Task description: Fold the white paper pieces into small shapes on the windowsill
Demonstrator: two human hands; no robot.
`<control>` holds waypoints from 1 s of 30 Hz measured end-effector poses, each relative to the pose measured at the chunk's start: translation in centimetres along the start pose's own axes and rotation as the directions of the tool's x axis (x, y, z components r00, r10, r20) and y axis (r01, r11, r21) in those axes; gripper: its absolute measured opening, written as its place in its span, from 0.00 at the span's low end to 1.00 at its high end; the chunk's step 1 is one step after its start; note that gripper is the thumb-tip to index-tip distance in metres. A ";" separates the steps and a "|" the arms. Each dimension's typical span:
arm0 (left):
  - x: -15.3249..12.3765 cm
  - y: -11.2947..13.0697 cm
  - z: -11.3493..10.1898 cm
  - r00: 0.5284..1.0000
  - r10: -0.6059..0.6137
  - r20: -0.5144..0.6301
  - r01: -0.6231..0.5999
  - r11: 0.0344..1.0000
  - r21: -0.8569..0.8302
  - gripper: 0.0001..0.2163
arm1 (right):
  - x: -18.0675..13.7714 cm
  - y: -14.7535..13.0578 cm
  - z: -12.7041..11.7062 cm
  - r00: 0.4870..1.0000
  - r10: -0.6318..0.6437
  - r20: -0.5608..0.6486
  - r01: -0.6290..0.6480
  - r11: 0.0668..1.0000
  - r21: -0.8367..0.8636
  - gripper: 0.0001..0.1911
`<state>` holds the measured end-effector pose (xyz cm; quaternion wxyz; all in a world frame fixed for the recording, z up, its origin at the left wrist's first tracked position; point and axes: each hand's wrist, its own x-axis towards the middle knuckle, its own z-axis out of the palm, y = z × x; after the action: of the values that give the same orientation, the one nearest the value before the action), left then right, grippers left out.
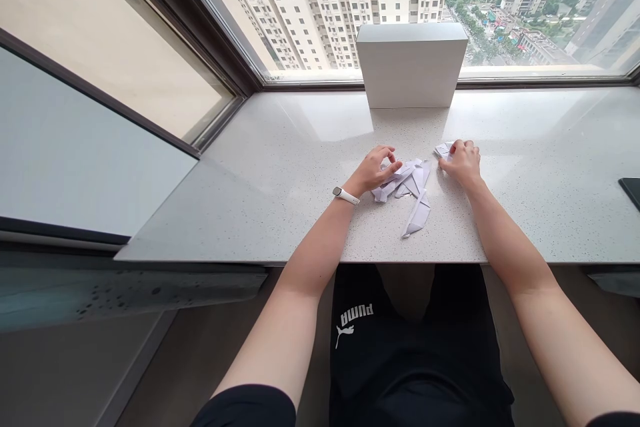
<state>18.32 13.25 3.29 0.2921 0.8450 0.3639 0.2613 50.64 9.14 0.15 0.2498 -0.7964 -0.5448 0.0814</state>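
Several folded white paper pieces (413,178) lie in a loose pile on the pale speckled sill, one of them stretching toward the front edge. At the left side of this pile is my left hand (375,170), with fingers curved and the thumb apart from them. Nothing shows between those fingers. To the right of the pile, my right hand (464,161) has its fingers and thumb closed around a separate folded paper piece (443,150), which rests on the sill and is partly covered by the hand.
A plain white box (413,70) stands upright against the window at the back. The corner of a dark flat object (632,191) shows at the far right. The speckled sill (270,213) ends in a front edge just before my lap, and a window frame (220,127) borders its left side.
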 end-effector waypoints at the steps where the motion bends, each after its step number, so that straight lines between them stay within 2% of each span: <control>1: 0.0 0.0 0.0 1.000 0.003 0.000 -0.003 1.000 0.003 0.26 | -0.1 -0.1 -0.1 1.000 -0.004 0.007 0.004 1.000 0.000 0.19; 6: 0.0 -0.4 0.1 1.000 0.021 -0.006 -0.021 0.999 0.027 0.24 | -0.2 -0.4 -0.1 1.000 -0.028 0.005 0.028 0.999 0.045 0.19; 14: 0.1 -0.7 0.4 0.997 0.056 -0.046 -0.055 0.998 0.012 0.19 | 0.2 0.6 0.6 0.997 -0.057 -0.060 0.071 0.965 0.252 0.23; 17: 0.2 -0.7 0.6 0.995 0.071 -0.072 -0.072 0.997 -0.009 0.18 | 0.3 0.7 0.6 0.981 -0.130 -0.148 0.170 0.936 0.307 0.24; 20: 0.3 -0.7 0.9 0.991 0.081 -0.109 -0.086 0.996 -0.039 0.17 | -0.1 0.2 0.5 0.949 -0.209 -0.236 0.288 0.878 0.382 0.24; 24: 0.4 -0.3 1.5 0.980 0.096 -0.173 -0.117 0.986 -0.119 0.20 | -1.8 -1.9 0.8 0.919 -0.240 -0.312 0.374 0.779 0.504 0.27; 30: 0.3 0.7 2.5 0.974 0.062 -0.216 -0.125 0.949 -0.291 0.26 | -5.3 -5.7 2.8 0.909 -0.278 -0.311 0.418 0.584 0.696 0.31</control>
<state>20.44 12.37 2.11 0.3663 0.7755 0.3068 0.4127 42.69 6.80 -0.29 0.6111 -0.5026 -0.5844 0.1800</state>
